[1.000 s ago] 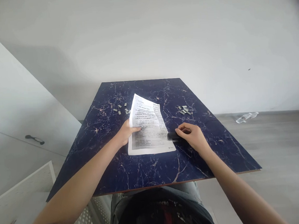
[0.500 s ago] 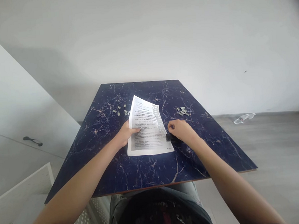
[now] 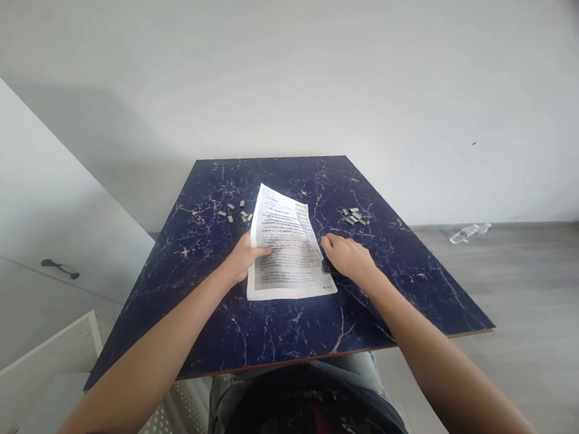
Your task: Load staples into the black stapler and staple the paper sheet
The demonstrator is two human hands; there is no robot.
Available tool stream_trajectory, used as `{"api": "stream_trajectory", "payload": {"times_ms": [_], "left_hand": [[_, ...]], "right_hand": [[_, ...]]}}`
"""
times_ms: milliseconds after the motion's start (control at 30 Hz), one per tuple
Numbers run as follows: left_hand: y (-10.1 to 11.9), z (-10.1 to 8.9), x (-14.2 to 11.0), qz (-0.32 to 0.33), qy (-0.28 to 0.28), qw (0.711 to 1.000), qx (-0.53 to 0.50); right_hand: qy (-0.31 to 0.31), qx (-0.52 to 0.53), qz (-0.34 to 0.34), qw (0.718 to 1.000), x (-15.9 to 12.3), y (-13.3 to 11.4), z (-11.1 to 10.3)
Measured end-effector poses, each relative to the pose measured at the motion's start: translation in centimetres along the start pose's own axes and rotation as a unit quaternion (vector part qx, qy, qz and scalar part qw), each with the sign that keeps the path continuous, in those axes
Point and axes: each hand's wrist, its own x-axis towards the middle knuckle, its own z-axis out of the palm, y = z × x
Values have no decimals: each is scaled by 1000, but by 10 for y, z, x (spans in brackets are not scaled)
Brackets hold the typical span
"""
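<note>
My left hand [image 3: 245, 255] grips the left edge of a printed paper [image 3: 285, 257], thumb lying across the front and the other fingers behind it. The paper is tilted up off the table at its far end and covered in lines of small print. At its right edge sits a black stapler [image 3: 326, 266], its front end overlapping the sheet. My right hand [image 3: 347, 256] is closed over the stapler and hides most of it. Small grey staple strips lie in two groups, one left of the paper [image 3: 231, 217] and one beyond my right hand [image 3: 354, 216].
The dark blue marbled table [image 3: 289, 337] has its far edge near a pale wall [image 3: 307, 62]. A white cabinet [image 3: 32, 197] with a dark handle stands at the left. On the grey floor to the right lies a crumpled clear plastic piece [image 3: 470, 232].
My right hand has pressed down and turned over the stapler, covering more of it. My left hand and the paper have stayed almost in place.
</note>
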Motion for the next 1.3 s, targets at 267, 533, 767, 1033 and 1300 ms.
{"api": "stream_trajectory", "payload": {"times_ms": [267,533,767,1033,1300], "left_hand": [[2,0,-1,0,2,1000,15],[2,1,-1,8,0,1000,11],[1,0,-1,4,6,1000,7],[2,-3,-1,0,-2,1000,8],[8,0,-3,-12,4,1000,13]], "right_hand": [[43,-78,1,996,-6,-15,5],[62,-133,-21,989,-8,-22,13],[51,-110,-32,992,-7,-20,14],[-9,26,7,1000,6,0,-2],[126,77,0,989,-2,7,5]]}}
